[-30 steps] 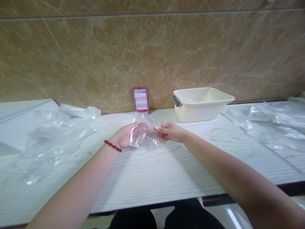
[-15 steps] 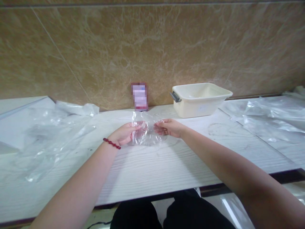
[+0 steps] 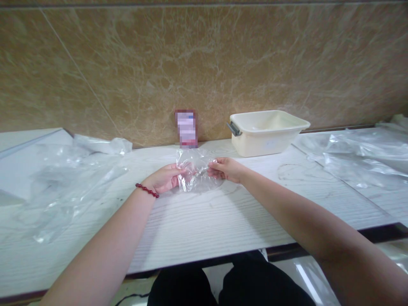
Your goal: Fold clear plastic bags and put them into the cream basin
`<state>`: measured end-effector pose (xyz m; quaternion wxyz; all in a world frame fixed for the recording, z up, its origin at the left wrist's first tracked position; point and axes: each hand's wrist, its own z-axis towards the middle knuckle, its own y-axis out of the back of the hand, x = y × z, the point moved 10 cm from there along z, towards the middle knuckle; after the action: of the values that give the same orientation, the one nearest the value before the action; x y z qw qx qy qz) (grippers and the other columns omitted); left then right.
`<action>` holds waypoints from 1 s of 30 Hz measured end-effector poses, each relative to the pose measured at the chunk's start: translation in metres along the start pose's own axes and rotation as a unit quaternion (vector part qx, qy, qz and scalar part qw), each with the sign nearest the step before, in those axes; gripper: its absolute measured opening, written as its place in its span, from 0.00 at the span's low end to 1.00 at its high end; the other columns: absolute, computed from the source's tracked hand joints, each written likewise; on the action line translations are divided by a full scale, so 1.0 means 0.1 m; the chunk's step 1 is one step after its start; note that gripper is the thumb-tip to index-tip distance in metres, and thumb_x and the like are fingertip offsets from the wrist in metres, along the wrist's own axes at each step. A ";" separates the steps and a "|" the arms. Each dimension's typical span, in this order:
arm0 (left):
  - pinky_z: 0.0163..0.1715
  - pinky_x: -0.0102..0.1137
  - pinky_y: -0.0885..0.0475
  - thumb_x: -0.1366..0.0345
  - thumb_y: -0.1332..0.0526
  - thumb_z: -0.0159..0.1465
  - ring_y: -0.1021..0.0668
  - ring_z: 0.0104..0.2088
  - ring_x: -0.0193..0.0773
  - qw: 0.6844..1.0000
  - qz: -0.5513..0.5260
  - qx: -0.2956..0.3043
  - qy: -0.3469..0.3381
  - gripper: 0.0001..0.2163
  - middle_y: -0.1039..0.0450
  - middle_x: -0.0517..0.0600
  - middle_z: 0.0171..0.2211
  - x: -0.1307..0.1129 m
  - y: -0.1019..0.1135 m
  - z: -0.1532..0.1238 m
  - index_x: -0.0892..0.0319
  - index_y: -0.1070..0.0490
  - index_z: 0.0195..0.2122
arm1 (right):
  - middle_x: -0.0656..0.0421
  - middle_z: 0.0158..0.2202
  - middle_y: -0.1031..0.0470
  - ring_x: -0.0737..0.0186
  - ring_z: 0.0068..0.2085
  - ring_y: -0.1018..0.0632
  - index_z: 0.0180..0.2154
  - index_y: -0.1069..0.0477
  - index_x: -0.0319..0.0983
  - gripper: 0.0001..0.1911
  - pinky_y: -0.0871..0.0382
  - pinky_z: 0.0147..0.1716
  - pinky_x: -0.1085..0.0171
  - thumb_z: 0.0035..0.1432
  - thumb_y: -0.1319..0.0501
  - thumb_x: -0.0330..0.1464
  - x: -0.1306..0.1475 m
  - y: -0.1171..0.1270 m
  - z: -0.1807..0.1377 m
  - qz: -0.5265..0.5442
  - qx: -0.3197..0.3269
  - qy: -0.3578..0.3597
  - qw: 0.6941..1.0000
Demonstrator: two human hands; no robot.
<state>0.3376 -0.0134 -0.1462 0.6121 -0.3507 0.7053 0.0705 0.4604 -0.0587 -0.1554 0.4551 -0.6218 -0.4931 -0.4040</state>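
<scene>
Left hand [image 3: 166, 178] pinched a clear plastic film [image 3: 199, 180] at its left side, thumb in front, fingertips blurred behind the sheet. Right hand [image 3: 228, 169] pinched the opposite side between thumb and fingers; lower fingers partly hidden. Film thin, glossy, crinkled, held toward the tabletop's back edge; its far outline was hard to make out. Red beaded bracelet [image 3: 147, 190] on left wrist. Just beyond, at the back edge, an upright rectangular object [image 3: 187, 128], pixelated, unreadable. Right of it, a cream tub [image 3: 261, 144], smooth, tapering, grey-handled; floor hidden. Tabletop [image 3: 197, 225] pale, wood-grained, side ends cut off. Loose plastic sheeting [image 3: 63, 204] lay rumpled toward its left end.
</scene>
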 end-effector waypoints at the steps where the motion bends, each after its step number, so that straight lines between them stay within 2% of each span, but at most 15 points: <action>1: 0.37 0.27 0.31 0.77 0.46 0.55 0.26 0.37 0.37 1.000 0.006 0.000 0.002 0.12 0.28 0.57 0.37 0.01 0.01 0.00 0.66 0.33 0.41 | 0.59 0.25 0.27 0.71 0.25 0.26 0.27 0.36 0.35 0.04 0.33 0.21 0.75 0.51 0.44 0.29 0.00 0.01 0.00 0.002 -0.003 0.001 1.000; 12: 0.40 0.30 0.32 0.78 0.49 0.56 0.26 0.38 0.37 1.000 -0.015 -0.016 0.006 0.13 0.28 0.58 0.37 0.03 0.09 0.01 0.67 0.35 0.43 | 0.60 0.25 0.28 0.72 0.24 0.26 0.30 0.35 0.37 0.02 0.33 0.19 0.75 0.52 0.44 0.28 0.02 0.01 0.02 0.016 0.003 0.017 1.000; 16: 0.39 0.31 0.31 0.75 0.49 0.57 0.26 0.38 0.38 1.000 -0.014 -0.002 0.007 0.14 0.29 0.58 0.39 0.03 0.09 0.01 0.63 0.38 0.46 | 0.61 0.26 0.27 0.72 0.25 0.26 0.36 0.35 0.39 0.08 0.33 0.21 0.75 0.52 0.45 0.26 0.05 -0.01 0.02 0.024 0.036 0.038 0.998; 21: 0.37 0.32 0.30 0.75 0.47 0.56 0.25 0.36 0.37 1.000 -0.015 -0.024 -0.007 0.12 0.28 0.55 0.35 0.03 0.14 0.01 0.61 0.35 0.42 | 0.61 0.27 0.27 0.74 0.26 0.26 0.29 0.34 0.38 0.02 0.32 0.24 0.74 0.51 0.44 0.27 0.06 0.04 0.04 0.042 0.018 0.050 0.998; 24: 0.36 0.32 0.30 0.75 0.45 0.55 0.25 0.34 0.36 0.999 -0.022 -0.039 -0.028 0.09 0.27 0.54 0.33 0.00 0.16 0.02 0.62 0.33 0.37 | 0.63 0.24 0.28 0.74 0.25 0.27 0.26 0.35 0.37 0.03 0.34 0.21 0.75 0.50 0.44 0.26 0.09 0.06 0.05 0.046 0.003 0.064 0.997; 27: 0.34 0.31 0.30 0.75 0.44 0.54 0.25 0.31 0.34 0.998 -0.025 -0.032 -0.042 0.06 0.27 0.51 0.30 -0.03 0.13 0.00 0.62 0.33 0.32 | 0.65 0.20 0.31 0.76 0.20 0.30 0.23 0.36 0.37 0.04 0.37 0.17 0.77 0.48 0.45 0.25 0.13 0.10 0.06 0.036 -0.015 0.089 0.995; 30: 0.33 0.31 0.31 0.74 0.43 0.53 0.26 0.29 0.33 0.999 -0.030 -0.008 -0.043 0.08 0.28 0.50 0.29 -0.06 0.07 -0.02 0.59 0.34 0.34 | 0.65 0.22 0.30 0.78 0.18 0.33 0.22 0.37 0.37 0.03 0.42 0.14 0.77 0.45 0.44 0.27 0.16 0.13 0.07 0.034 -0.026 0.113 0.993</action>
<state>0.3318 -0.0074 -0.1425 0.6408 -0.3731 0.6669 0.0733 0.4765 -0.0489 -0.1443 0.5050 -0.6005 -0.4064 -0.4682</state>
